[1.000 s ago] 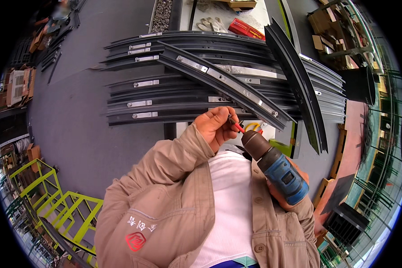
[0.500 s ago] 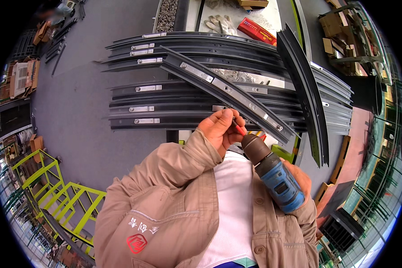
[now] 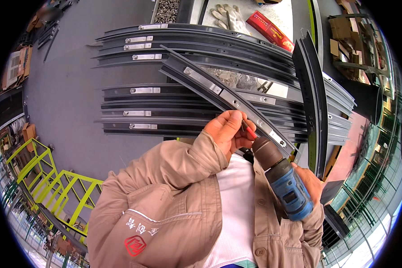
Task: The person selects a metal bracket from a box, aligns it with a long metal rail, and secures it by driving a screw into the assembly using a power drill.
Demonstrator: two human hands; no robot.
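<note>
My right hand (image 3: 311, 182) is wrapped around a blue cordless drill (image 3: 291, 194) with a brown chuck, partly hidden behind its body. A bit with a red sleeve (image 3: 250, 130) sticks out of the chuck. At the bit's tip, the fingers of my left hand (image 3: 229, 131) are pinched together; whatever small piece they hold is too hidden to name. Just beyond both hands, a dark metal profile (image 3: 201, 79) lies slantwise across other profiles, with silver metal strips (image 3: 243, 103) set in its channel.
Several dark profiles (image 3: 174, 127) lie side by side on the stand, and another profile (image 3: 315, 107) crosses them at the right. Farther back are white gloves (image 3: 225, 17), a red box (image 3: 270, 30) and a tray of small metal parts (image 3: 166, 11). Green frames (image 3: 58, 192) stand at the left.
Both hands and the drill have shifted slightly right in the view, the drill also a little lower. My left fingers stay pinched at the bit's tip. The surroundings have shifted with the camera.
</note>
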